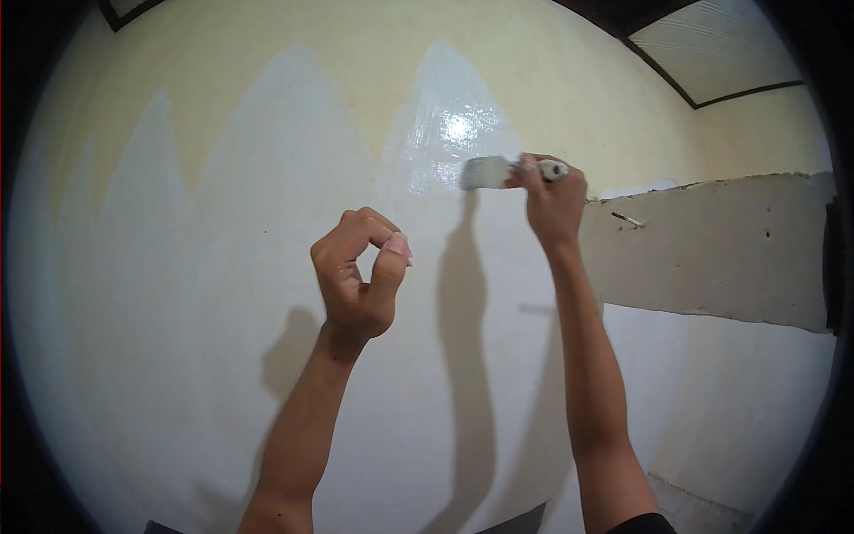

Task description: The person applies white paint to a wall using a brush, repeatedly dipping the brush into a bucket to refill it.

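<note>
My right hand (556, 200) is closed around the handle of a paintbrush (487, 173). The brush points left, its bristles at the wall (400, 374) beside a wet, shiny patch of white paint (445, 116). My left hand (358, 271) is raised in front of the white part of the wall. Its fingers curl round to the thumb in a loop, with nothing showing between them.
Cream paint (374, 44) covers the upper wall, above pointed white peaks. At the right is a rough grey unpainted band (721, 249) with a nail-like peg (628, 220) sticking out. A dark-trimmed ceiling (712, 44) meets the wall at upper right.
</note>
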The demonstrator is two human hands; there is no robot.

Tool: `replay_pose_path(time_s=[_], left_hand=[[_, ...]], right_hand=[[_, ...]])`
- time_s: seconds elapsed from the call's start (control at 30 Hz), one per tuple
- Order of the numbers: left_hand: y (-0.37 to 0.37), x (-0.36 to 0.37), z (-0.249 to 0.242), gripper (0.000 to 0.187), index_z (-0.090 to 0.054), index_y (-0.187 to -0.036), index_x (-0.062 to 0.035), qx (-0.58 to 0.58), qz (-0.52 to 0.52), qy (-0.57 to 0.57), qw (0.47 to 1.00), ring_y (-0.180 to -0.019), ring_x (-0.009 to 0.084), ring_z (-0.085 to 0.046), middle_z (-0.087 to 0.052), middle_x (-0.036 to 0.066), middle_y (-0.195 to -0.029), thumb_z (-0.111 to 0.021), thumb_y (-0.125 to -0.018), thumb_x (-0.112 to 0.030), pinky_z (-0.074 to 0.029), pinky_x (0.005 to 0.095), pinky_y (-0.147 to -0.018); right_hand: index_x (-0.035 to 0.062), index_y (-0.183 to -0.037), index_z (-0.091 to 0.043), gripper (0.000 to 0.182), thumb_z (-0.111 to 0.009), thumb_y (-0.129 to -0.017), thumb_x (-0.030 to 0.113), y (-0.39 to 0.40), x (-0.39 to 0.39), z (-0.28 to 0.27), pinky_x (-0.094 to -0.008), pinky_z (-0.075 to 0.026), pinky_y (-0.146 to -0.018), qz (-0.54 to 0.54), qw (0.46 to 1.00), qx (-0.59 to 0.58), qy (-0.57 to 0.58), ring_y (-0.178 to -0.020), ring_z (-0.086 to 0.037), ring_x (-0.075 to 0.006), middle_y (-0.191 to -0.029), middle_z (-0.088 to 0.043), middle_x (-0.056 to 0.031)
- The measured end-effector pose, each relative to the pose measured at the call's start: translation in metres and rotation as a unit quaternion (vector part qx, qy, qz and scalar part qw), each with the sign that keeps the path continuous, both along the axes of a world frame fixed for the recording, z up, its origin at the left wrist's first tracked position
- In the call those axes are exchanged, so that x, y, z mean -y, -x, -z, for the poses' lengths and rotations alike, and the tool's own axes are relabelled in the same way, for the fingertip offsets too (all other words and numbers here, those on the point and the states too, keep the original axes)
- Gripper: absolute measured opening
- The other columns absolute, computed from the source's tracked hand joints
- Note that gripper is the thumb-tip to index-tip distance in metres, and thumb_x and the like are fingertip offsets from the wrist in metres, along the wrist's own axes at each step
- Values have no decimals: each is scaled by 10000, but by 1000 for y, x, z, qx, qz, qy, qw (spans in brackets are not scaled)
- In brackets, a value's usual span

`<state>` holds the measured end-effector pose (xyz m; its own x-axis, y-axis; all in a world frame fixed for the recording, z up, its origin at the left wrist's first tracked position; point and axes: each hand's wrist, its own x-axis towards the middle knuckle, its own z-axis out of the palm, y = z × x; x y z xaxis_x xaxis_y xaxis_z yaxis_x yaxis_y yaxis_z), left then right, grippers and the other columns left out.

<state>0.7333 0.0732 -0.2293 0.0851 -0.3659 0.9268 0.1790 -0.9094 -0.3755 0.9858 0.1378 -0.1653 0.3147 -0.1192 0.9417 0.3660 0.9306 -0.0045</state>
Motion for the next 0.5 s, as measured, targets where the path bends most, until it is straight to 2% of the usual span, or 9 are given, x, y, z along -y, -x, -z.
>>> replay_pose_path(time_s=[0.1,0.17,0.2,0.23,0.3,0.4,0.5], left_hand=[[-10,-3,2,188,-552,-680,-7,-6,-22,-2,1000,-647,139,-535,-603,88,-693,-544,-861,-55,-432,290,-597],[-15,-7,3,186,-559,-672,-14,-17,-44,-14,999,-663,144,-537,-607,81,-688,-552,-853,-52,-427,294,-610],[-19,-10,4,171,-548,-668,-50,-7,-28,-8,1000,-638,168,-498,-582,48,-636,-607,-828,-52,-403,309,-658],[-20,-12,3,171,-546,-667,-48,-7,-29,-4,1000,-641,170,-498,-583,49,-637,-607,-827,-52,-404,310,-657],[-20,-14,2,172,-543,-667,-44,-7,-32,4,999,-647,174,-498,-584,50,-640,-608,-826,-53,-405,312,-656],[-17,-12,4,180,-564,-673,-21,-1,-33,11,999,-660,151,-539,-608,81,-670,-567,-849,-60,-429,300,-602],[-13,-5,7,174,-535,-661,-35,1,-40,11,999,-642,180,-487,-586,56,-643,-605,-820,-51,-406,321,-637]], right_hand=[[-115,-982,-722,276,-644,-997,149,-22,8,1,-281,-588,-665,93,995,-26,16,-729,-754,-182,-750,-738,-136],[-91,-1001,-729,270,-656,-998,168,-9,17,0,-277,-579,-669,134,990,-7,-33,-738,-749,-175,-746,-739,-124],[-80,-1011,-733,268,-662,-999,178,2,21,0,-274,-575,-670,155,986,1,-55,-743,-746,-172,-744,-739,-118],[-55,-1038,-737,227,-681,-991,160,14,24,-1,-282,-570,-682,143,987,21,-71,-740,-737,-170,-770,-748,-118],[-56,-1059,-729,193,-695,-976,114,39,25,-2,-294,-575,-722,-26,998,47,-25,-787,-739,-165,-838,-757,-150],[-39,-1082,-731,175,-722,-942,67,50,21,-6,-304,-576,-765,49,979,125,-154,-853,-746,-190,-936,-766,-165],[-13,-1091,-737,190,-743,-918,66,50,13,-2,-325,-581,-794,94,966,190,-148,-900,-748,-247,-986,-763,-172]])
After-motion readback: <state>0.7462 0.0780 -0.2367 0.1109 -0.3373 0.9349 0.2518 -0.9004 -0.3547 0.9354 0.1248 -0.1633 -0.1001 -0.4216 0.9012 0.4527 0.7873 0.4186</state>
